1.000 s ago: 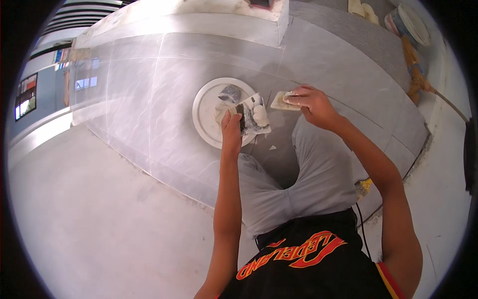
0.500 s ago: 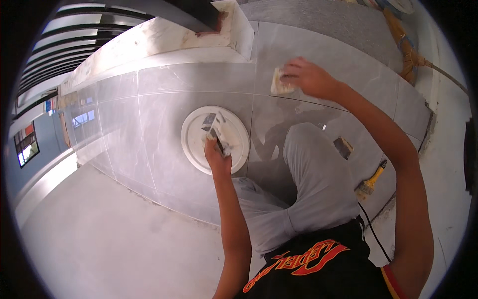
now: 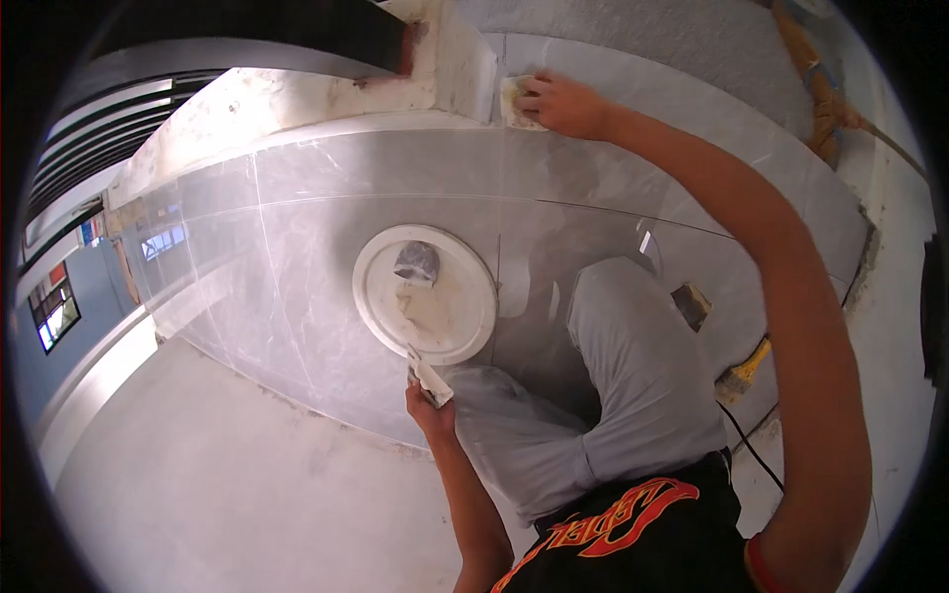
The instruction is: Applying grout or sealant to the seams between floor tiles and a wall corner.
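In the head view, the right grip (image 3: 565, 105) is clamped on a pale, flat, rectangular pad (image 3: 513, 103), which juts out leftward over glossy, veined grey tiles (image 3: 311, 247). The left grip (image 3: 431, 413) is wrapped around a thin, white-smeared plate (image 3: 432, 381), tilted near a round white disc (image 3: 367, 301) with a raised rim.

Head-worn fisheye, facing downward, wide view
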Tool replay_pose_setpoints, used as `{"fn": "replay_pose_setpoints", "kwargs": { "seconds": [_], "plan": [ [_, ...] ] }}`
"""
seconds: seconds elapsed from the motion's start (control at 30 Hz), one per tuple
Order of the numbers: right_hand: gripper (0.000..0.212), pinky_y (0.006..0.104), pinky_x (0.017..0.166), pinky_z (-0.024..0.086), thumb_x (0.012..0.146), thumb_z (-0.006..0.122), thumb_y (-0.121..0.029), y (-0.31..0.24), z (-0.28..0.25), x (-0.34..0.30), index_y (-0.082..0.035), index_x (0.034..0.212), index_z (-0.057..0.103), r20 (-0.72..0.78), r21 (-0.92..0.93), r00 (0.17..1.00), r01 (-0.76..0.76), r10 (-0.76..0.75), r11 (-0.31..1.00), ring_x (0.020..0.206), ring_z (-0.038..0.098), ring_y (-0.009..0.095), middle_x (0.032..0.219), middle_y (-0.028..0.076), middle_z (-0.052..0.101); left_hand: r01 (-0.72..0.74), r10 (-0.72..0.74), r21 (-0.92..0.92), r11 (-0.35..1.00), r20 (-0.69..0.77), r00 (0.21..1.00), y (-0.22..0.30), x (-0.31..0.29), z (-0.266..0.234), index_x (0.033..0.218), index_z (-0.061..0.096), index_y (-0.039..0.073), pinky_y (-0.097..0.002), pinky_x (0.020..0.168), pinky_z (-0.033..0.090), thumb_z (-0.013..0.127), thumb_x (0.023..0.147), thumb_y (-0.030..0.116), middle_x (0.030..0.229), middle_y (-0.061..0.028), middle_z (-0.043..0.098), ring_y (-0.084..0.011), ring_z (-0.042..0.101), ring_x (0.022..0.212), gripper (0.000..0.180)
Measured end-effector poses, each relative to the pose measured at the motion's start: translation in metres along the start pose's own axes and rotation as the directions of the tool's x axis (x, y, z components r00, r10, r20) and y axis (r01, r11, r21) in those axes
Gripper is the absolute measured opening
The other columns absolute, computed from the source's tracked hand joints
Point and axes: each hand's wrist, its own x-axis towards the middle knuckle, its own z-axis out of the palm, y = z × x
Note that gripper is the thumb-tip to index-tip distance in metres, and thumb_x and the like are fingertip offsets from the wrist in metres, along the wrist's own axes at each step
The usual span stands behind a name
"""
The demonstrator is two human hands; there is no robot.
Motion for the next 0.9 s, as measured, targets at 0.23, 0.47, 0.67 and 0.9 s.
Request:
{"fn": "replay_pose_setpoints", "kwargs": {
  "seconds": [0.23, 0.47, 0.67, 0.9],
  "plan": [
    [0.009, 0.0305, 0.083, 0.037, 0.069, 0.055, -0.013, 0.019, -0.012, 0.015, -0.012, 0.071, 0.064, -0.008, -0.163, 0.994, -0.105, 0.105, 0.981, 0.094, 0.045, 0.016, 0.091, -0.002, 0.054, -0.003, 0.006, -0.049, 0.999, 0.055, 0.998, -0.008, 0.002, -0.022, 0.096, 0.048, 0.008, -0.0288, 0.055, 0.042, 0.04, 0.077, 0.02, 0.074, -0.004, 0.055, -0.0168, 0.053, 0.064, 0.024],
    [0.016, 0.0286, 0.087, 0.036, 0.071, 0.053, -0.012, 0.035, -0.027, 0.02, -0.011, 0.084, 0.061, 0.228, -0.186, 0.973, 0.002, 0.041, 0.983, 0.095, 0.043, 0.016, 0.091, -0.002, 0.051, -0.019, 0.015, -0.102, 0.995, -0.037, 0.999, -0.008, 0.0, -0.017, 0.089, 0.05, 0.008, -0.0269, 0.05, 0.04, 0.04, 0.076, 0.02, 0.068, -0.004, 0.053, -0.0162, 0.051, 0.06, 0.02],
    [0.019, 0.0287, 0.089, 0.037, 0.071, 0.053, -0.011, 0.059, -0.007, 0.013, -0.009, 0.089, 0.061, 0.019, -0.173, 0.993, -0.11, 0.115, 0.979, 0.099, 0.043, 0.017, 0.093, -0.001, 0.051, -0.029, 0.024, -0.077, 0.997, -0.062, 0.998, -0.014, 0.006, -0.01, 0.089, 0.05, 0.009, -0.0267, 0.049, 0.038, 0.04, 0.076, 0.019, 0.068, -0.0028, 0.051, -0.0154, 0.049, 0.06, 0.019],
    [0.016, 0.0281, 0.087, 0.04, 0.071, 0.053, -0.011, 0.066, -0.021, 0.023, -0.008, 0.084, 0.062, -0.02, -0.244, 0.991, -0.131, 0.13, 0.961, 0.1, 0.043, 0.018, 0.1, 0.0, 0.049, -0.024, 0.021, -0.121, 0.992, -0.024, 0.999, -0.011, 0.008, -0.02, 0.094, 0.05, 0.011, -0.0271, 0.051, 0.038, 0.041, 0.076, 0.02, 0.072, -0.0022, 0.053, -0.0151, 0.051, 0.063, 0.022]
  ]
}}
